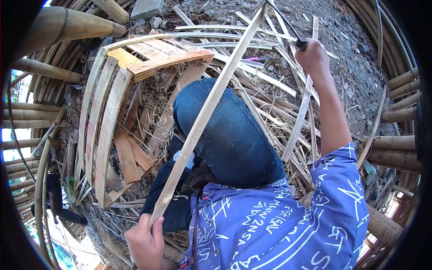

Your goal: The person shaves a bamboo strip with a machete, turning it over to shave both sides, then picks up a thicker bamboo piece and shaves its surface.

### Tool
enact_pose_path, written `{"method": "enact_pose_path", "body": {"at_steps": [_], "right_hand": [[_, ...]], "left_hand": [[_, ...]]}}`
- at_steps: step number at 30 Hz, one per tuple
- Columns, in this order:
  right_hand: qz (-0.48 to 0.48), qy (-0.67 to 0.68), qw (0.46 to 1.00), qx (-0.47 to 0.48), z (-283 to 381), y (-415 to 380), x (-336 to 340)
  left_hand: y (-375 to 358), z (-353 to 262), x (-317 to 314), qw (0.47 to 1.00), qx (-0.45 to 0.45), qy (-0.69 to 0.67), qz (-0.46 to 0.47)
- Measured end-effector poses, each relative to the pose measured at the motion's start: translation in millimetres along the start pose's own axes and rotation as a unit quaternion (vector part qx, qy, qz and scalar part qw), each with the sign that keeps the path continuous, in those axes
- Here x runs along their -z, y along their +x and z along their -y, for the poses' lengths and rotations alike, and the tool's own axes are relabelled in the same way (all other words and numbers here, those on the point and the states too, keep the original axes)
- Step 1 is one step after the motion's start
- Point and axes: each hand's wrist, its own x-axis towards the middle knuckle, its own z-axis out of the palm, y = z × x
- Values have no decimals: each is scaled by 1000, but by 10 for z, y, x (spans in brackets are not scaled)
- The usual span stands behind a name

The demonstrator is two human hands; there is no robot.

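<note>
Across the raised knee [229,135] in blue jeans runs a long bamboo strip [211,101], slanting from the lower left of the head view up to the top edge right of centre. At its lower end, below and left of the knee, the left hand [146,245] is wrapped around the strip, fingers curled shut on it with the thumb laid along the wood. Up and to the right of the knee, the right hand [311,56] is raised and closed in a fist around the dark handle of a long thin blade [283,20], which slants away to the upper left and meets the strip near its top end; whether blade and strip touch cannot be told. Behind the knee, on the ground, lies a loose heap of split bamboo strips [270,94]. Left of the knee stands a rough frame of curved slats [105,112] with a flat wooden piece on top. Thick bamboo poles [67,24] are stacked further left of that, and more poles [400,114] lie far right of the knee. Below the knee, the person's blue printed shirt [279,225] fills the frame.
</note>
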Motion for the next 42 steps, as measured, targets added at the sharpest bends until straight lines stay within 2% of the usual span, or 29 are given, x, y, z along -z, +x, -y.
{"method": "enact_pose_path", "body": {"at_steps": [6, 8, 9, 10, 11, 12, 14, 15, 16, 17, 20, 21, 24, 27, 31, 42], "right_hand": [[-3, 4, 1000, 20, 58, -164, 96], [-9, 42, 998, 36, 87, -179, 95], [-13, 90, 994, 54, 131, -272, 148], [-2, 91, 995, 38, 189, -346, 139], [26, 153, 986, 55, 252, -498, 191], [52, 214, 973, 70, 350, -694, 279], [103, 233, 962, 97, 436, -980, 332], [111, 276, 947, 116, 503, -1142, 364], [119, 319, 931, 133, 579, -1296, 400], [131, 312, 928, 153, 642, -1427, 437], [160, 290, 921, 206, 786, -1689, 518], [174, 244, 925, 232, 802, -1720, 539], [159, 203, 929, 264, 856, -1776, 565], [168, 210, 928, 259, 881, -1792, 588], [174, 220, 922, 267, 901, -1812, 585], [134, 143, 937, 290, 886, -1643, 451]], "left_hand": [[-98, 263, 12, 996, 21, -63, 56], [-75, 258, 0, 992, 33, -99, 76], [-47, 252, -49, 992, 39, -98, 67], [-7, 232, -129, 997, 41, -65, 18], [38, 192, -173, 998, 44, -31, -30], [114, 133, -168, 998, 51, -28, -39], [327, -2, -150, 998, 35, -46, 24], [411, -86, -171, 998, 38, -43, 19], [493, -184, -209, 1000, -1, -18, -10], [569, -271, -245, 998, -42, 7, -35], [765, -474, -323, 997, -62, 12, -41], [800, -558, -297, 996, -62, 54, -21], [837, -638, -318, 994, -60, 90, -9], [837, -651, -406, 988, -80, 127, -35], [834, -714, -430, 985, -80, 154, -24], [819, -661, -518, 989, -95, 107, -37]]}}
